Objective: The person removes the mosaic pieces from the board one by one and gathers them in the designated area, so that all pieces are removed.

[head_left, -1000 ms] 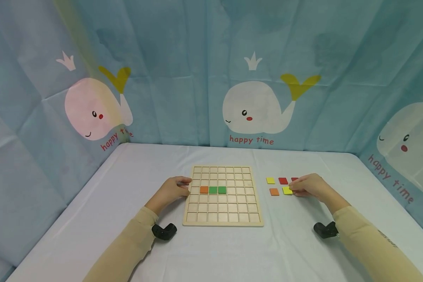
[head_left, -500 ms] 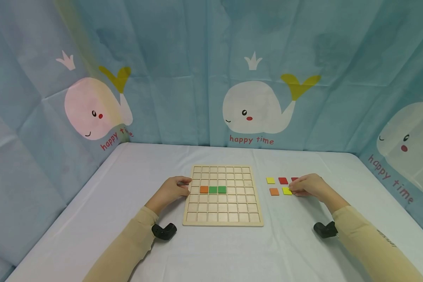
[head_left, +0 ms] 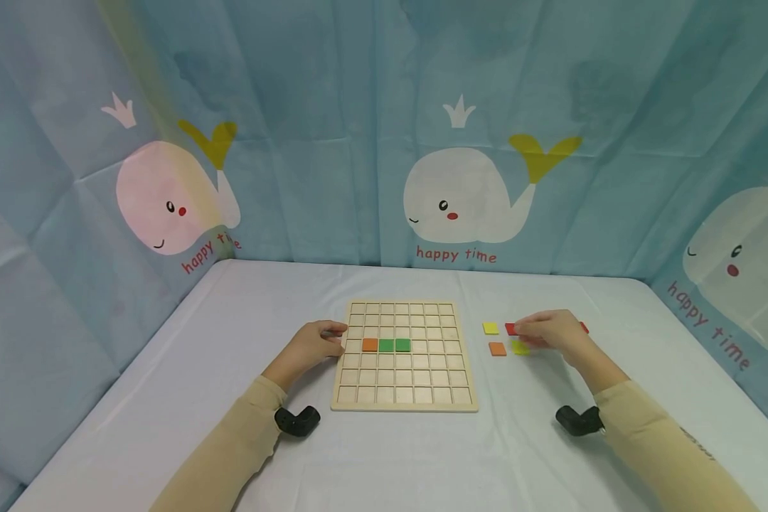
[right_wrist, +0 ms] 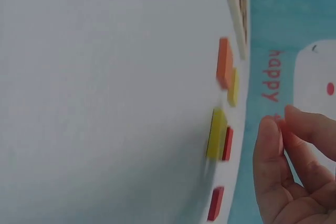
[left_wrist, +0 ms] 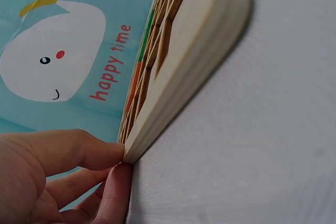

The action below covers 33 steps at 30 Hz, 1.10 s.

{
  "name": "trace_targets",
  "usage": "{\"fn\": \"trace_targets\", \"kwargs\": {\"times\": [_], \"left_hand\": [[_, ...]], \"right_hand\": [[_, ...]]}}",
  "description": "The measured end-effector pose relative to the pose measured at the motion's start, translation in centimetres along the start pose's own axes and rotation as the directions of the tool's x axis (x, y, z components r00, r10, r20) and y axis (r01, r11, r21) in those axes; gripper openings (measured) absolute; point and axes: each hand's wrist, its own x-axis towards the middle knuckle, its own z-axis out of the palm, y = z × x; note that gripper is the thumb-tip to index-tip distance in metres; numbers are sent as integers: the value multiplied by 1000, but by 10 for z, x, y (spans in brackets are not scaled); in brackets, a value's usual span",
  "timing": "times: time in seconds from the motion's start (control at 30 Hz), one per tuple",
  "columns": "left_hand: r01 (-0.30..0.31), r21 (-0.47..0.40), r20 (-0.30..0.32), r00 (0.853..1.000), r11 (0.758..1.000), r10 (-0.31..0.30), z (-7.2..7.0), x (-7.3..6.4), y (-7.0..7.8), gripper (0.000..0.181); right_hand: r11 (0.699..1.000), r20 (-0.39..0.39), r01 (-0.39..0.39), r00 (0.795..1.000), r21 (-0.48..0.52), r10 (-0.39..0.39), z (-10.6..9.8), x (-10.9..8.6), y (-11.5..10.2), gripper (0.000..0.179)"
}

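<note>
A square wooden grid board [head_left: 420, 390] lies on the white cloth, with an orange tile [head_left: 370, 345] and two green tiles [head_left: 395, 345] side by side in one row. My left hand [head_left: 312, 340] holds the board's left edge between thumb and finger, the tips right at its rim in the left wrist view. To the right of the board, my right hand [head_left: 548, 329] is above the loose tiles, near a red tile [head_left: 510, 328] and overlapping a yellow tile [head_left: 520, 348]. Its thumb and fingers [right_wrist: 270, 140] are bent toward each other, with no tile showing between the tips.
Another yellow tile [head_left: 490, 328] and a loose orange tile [head_left: 498, 349] lie nearer the board. One more red tile [head_left: 584, 328] shows just right of the right hand. Behind the table hangs a blue curtain [head_left: 333, 199] with whale prints. Each wrist wears a black device [head_left: 297, 421].
My right hand has left the yellow tile's right edge and shifted left and slightly up, uncovering a red tile on its right. The left hand and board have stayed put.
</note>
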Motion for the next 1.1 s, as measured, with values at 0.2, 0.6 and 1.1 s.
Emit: {"fn": "trace_targets", "kwargs": {"times": [0.2,0.6,1.1], "left_hand": [[2,8,8,1000,1000,-2,0,-1,0,52],[1,11,11,1000,1000,-1,0,-2,2,51],[2,19,10,1000,1000,-3,-1,-2,2,51]], "right_hand": [[997,34,20,999,76,-22,18,0,-12,38],[994,44,55,997,98,-59,46,3,-30,36],[994,83,59,994,88,-66,67,0,-44,37]]}}
